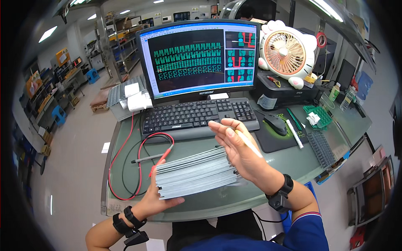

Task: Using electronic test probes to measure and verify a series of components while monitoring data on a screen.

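My left hand [161, 198] grips the left end of a thick stack of thin light-grey panels [197, 173], its thumb along the front lower edge. The stack is held above the near side of the desk, its layered edges facing me. At its right end, my right hand [240, 148] is raised with the fingers stretched out and close together. A pale pen-like stick [250, 144] is tucked in the crook of that thumb and slants down toward the wrist. Whether the lower right fingers touch the stack is hidden.
Beyond the stack are a black keyboard [188, 117] and a monitor [192, 62] with green patterns. Red and black test leads [134, 167] lie left. To the right are a mouse [275, 124], a white marker [294, 134], green boards [317, 117], a printer [284, 93] and a fan [285, 52].
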{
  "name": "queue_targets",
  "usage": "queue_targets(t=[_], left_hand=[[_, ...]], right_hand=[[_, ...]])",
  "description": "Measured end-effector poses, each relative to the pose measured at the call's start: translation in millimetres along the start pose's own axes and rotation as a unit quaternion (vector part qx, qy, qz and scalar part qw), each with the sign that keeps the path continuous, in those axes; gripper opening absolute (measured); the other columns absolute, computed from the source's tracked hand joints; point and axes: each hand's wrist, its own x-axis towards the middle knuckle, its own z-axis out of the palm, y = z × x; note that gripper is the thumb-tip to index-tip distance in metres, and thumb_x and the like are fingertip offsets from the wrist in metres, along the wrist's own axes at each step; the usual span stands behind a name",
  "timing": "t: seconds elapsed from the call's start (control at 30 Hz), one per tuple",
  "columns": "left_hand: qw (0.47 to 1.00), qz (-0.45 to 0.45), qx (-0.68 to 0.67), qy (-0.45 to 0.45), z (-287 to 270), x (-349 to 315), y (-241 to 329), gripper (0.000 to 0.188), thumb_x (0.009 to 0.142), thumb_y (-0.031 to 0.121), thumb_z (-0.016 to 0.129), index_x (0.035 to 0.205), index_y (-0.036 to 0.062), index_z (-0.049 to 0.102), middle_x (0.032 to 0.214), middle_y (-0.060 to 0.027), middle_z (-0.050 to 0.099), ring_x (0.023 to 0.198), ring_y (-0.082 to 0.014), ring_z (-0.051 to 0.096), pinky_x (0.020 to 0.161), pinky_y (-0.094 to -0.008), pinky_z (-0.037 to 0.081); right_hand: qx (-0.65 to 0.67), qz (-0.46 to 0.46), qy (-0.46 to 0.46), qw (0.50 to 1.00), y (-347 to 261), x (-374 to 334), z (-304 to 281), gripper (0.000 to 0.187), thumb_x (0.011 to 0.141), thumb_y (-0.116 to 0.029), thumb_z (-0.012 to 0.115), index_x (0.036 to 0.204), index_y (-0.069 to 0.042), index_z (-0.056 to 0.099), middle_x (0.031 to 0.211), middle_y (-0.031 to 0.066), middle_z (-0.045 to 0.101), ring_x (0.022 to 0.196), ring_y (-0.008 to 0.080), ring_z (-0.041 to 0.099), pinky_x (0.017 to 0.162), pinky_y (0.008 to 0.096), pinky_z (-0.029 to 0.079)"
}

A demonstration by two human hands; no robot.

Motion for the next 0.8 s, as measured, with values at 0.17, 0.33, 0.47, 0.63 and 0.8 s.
queue_targets(t=[0.17,0.33,0.47,0.63,0.8], left_hand=[[1.000,-0.007,0.002,0.015,-1.3,-2.3,3.0,0.109,0.073,0.018,0.080,0.147,0.0057,0.000,0.146,-0.0157,0.024,0.132,-0.0282,0.034,0.109,-0.0408,0.030],[0.998,-0.012,-0.050,0.023,3.1,2.3,-1.9,0.110,0.077,0.017,0.077,0.148,0.0068,-0.007,0.152,-0.0170,0.015,0.139,-0.0294,0.024,0.112,-0.0415,0.023],[0.999,-0.014,-0.039,0.028,1.2,7.7,-4.9,0.110,0.079,0.014,0.074,0.148,0.0059,-0.011,0.154,-0.0174,0.010,0.142,-0.0294,0.015,0.113,-0.0420,0.018],[0.998,-0.003,-0.053,0.025,3.7,14.6,-1.2,0.111,0.077,0.013,0.073,0.147,0.0039,-0.013,0.154,-0.0164,0.009,0.141,-0.0287,0.018,0.114,-0.0422,0.018],[0.997,0.016,-0.060,0.041,6.1,15.4,4.7,0.112,0.076,0.013,0.072,0.147,0.0034,-0.015,0.154,-0.0174,0.007,0.141,-0.0284,0.019,0.113,-0.0423,0.019]], right_hand=[[0.039,0.059,-0.040,0.997,-6.7,-7.8,-7.1,0.053,0.092,-0.032,0.060,0.130,-0.005,0.033,0.140,0.0158,0.040,0.135,0.0231,0.031,0.114,0.0394,0.021],[0.023,0.026,-0.002,0.999,-1.1,-12.5,3.5,0.051,0.094,-0.031,0.057,0.130,-0.004,0.032,0.141,0.0164,0.036,0.137,0.0213,0.027,0.115,0.0374,0.017],[0.017,0.006,0.031,0.999,2.7,-2.2,3.0,0.054,0.092,-0.030,0.058,0.130,-0.006,0.028,0.142,0.0174,0.036,0.138,0.0253,0.026,0.116,0.0359,0.018],[0.020,-0.052,0.048,0.997,12.5,0.8,10.0,0.048,0.093,-0.024,0.057,0.128,-0.004,0.032,0.137,0.0170,0.040,0.135,0.0204,0.028,0.116,0.0344,0.013],[0.072,-0.041,0.056,0.995,11.3,-0.7,5.5,0.048,0.092,-0.023,0.058,0.128,-0.004,0.032,0.137,0.0178,0.041,0.134,0.0217,0.029,0.115,0.0353,0.012]])
